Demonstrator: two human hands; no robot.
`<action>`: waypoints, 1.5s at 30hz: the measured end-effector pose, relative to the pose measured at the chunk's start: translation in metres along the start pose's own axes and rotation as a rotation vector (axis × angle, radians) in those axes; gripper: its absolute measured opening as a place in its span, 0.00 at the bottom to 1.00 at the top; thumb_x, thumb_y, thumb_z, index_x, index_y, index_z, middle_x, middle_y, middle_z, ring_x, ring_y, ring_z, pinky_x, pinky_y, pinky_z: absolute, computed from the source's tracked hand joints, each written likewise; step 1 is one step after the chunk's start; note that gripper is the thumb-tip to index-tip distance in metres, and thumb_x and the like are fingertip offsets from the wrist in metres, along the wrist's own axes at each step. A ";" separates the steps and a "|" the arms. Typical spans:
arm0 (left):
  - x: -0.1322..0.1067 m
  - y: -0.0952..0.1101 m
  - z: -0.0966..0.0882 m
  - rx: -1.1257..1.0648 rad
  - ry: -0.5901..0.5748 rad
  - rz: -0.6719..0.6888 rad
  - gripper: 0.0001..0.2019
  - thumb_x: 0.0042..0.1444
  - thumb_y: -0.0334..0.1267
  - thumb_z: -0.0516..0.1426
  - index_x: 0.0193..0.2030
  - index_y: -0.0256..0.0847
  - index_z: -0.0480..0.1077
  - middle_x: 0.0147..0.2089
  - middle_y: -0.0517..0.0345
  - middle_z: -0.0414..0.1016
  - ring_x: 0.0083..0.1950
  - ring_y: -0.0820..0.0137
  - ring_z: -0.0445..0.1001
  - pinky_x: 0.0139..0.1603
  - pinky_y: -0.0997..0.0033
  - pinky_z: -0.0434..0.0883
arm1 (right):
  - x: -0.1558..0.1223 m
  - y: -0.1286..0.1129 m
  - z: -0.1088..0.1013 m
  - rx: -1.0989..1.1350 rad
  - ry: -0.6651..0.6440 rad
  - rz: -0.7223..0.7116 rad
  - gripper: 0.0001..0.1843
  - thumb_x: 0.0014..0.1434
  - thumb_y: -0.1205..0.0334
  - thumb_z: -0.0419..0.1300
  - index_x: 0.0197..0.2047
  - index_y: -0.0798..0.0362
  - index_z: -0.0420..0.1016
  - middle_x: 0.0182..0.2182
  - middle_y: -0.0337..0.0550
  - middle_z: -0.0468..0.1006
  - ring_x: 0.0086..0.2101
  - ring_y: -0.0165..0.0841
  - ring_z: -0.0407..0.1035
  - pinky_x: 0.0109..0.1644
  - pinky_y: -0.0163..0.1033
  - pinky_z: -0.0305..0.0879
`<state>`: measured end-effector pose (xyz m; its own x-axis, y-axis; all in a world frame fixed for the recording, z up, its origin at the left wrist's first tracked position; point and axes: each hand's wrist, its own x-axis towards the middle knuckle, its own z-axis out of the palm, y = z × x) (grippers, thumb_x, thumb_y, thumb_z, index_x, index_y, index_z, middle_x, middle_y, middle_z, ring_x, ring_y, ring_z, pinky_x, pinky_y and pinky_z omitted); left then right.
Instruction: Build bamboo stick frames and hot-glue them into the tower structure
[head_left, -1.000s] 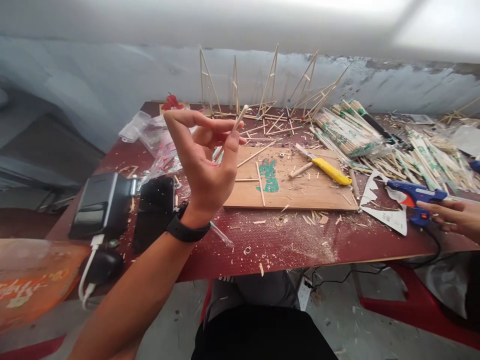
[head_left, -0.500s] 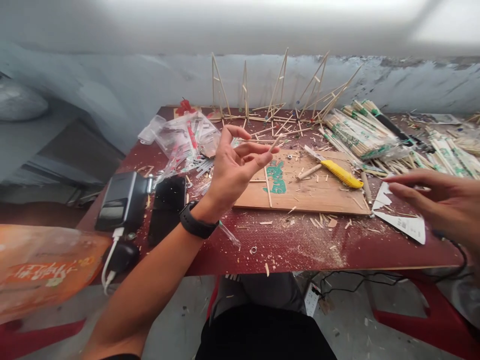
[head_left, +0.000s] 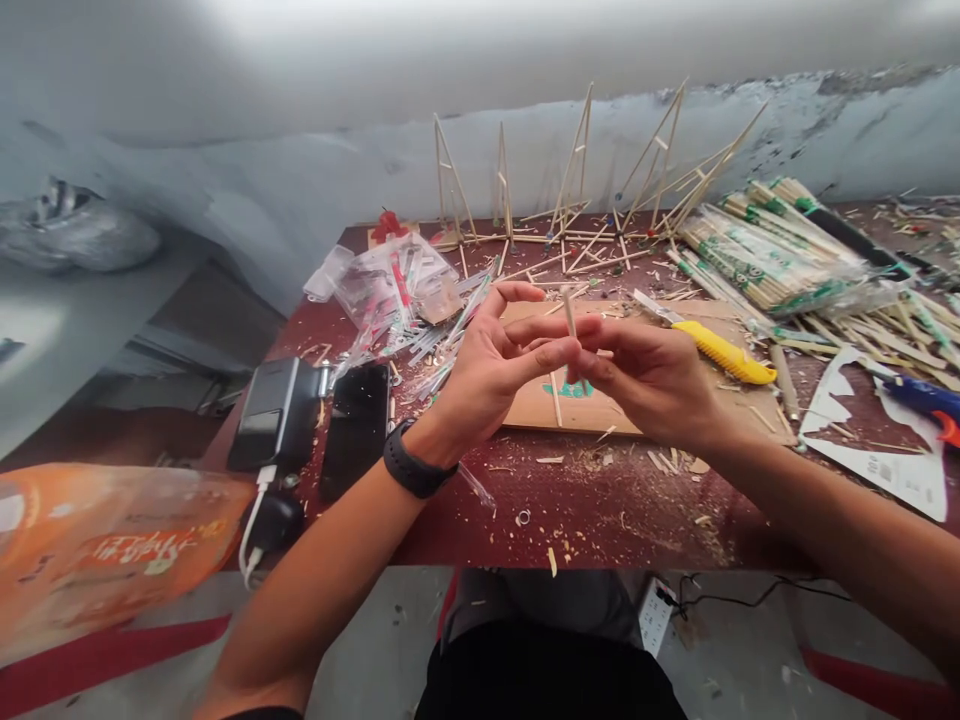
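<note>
A short pale wooden stick (head_left: 570,312) stands nearly upright between my hands, above a wooden board (head_left: 525,410) with a green print. My left hand (head_left: 491,355), a black watch on its wrist, pinches the stick between thumb and fingers. From the other side my right hand (head_left: 649,380) meets it, its fingertips closed around the stick's lower part. Behind the right hand a yellow utility knife (head_left: 724,350) lies on the board with its blade out. Another thin stick (head_left: 556,398) rests on the board below my hands.
Stick frames (head_left: 585,165) stand along the wall. Packs of chopsticks (head_left: 780,250) lie back right, and a blue glue gun (head_left: 919,395) sits at the right edge. On the left are plastic bags (head_left: 375,290), a phone (head_left: 356,430) and a black device (head_left: 276,410). Wood scraps litter the red table (head_left: 465,530).
My right hand has come in from the right side to the stick and now grips it with the left. The stick has turned more upright. The whole view has shifted slightly.
</note>
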<state>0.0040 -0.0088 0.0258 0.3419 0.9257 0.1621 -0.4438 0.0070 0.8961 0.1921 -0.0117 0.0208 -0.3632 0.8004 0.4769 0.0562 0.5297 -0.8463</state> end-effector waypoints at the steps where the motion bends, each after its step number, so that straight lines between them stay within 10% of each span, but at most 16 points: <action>1: 0.001 0.000 -0.001 0.034 0.007 0.006 0.29 0.54 0.39 0.75 0.50 0.47 0.59 0.42 0.61 0.87 0.51 0.64 0.87 0.55 0.63 0.80 | -0.001 0.001 -0.005 -0.041 0.019 -0.022 0.05 0.70 0.58 0.68 0.41 0.47 0.85 0.35 0.36 0.85 0.32 0.27 0.75 0.34 0.35 0.73; 7: 0.013 -0.005 -0.032 0.734 0.131 0.265 0.22 0.57 0.33 0.68 0.49 0.46 0.60 0.43 0.59 0.83 0.46 0.66 0.85 0.50 0.61 0.80 | -0.001 0.014 -0.062 -0.567 0.015 -0.167 0.08 0.71 0.62 0.65 0.37 0.47 0.80 0.30 0.41 0.80 0.28 0.31 0.69 0.32 0.41 0.67; 12: 0.017 -0.012 -0.051 1.113 -0.030 0.370 0.18 0.57 0.28 0.63 0.50 0.45 0.62 0.43 0.59 0.80 0.45 0.67 0.84 0.46 0.64 0.80 | -0.001 0.038 -0.091 -0.784 -0.231 -0.235 0.09 0.72 0.63 0.61 0.37 0.48 0.79 0.31 0.44 0.80 0.32 0.36 0.71 0.37 0.44 0.67; 21: 0.014 -0.018 -0.046 1.283 -0.237 0.264 0.15 0.61 0.26 0.59 0.50 0.44 0.62 0.42 0.58 0.80 0.42 0.70 0.81 0.42 0.70 0.79 | -0.010 0.048 -0.076 -0.787 -0.378 -0.333 0.10 0.73 0.70 0.57 0.41 0.54 0.79 0.32 0.44 0.75 0.34 0.36 0.66 0.40 0.43 0.64; 45: 0.017 -0.027 -0.046 1.215 -0.233 0.348 0.16 0.60 0.21 0.57 0.49 0.44 0.62 0.40 0.62 0.75 0.40 0.72 0.79 0.43 0.70 0.78 | -0.013 0.052 -0.070 -0.777 -0.352 -0.238 0.10 0.72 0.67 0.57 0.41 0.53 0.80 0.34 0.48 0.78 0.35 0.39 0.67 0.41 0.46 0.65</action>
<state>-0.0166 0.0242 -0.0145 0.5512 0.7207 0.4205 0.4556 -0.6821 0.5719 0.2648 0.0247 -0.0126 -0.7038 0.5797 0.4106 0.5123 0.8146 -0.2720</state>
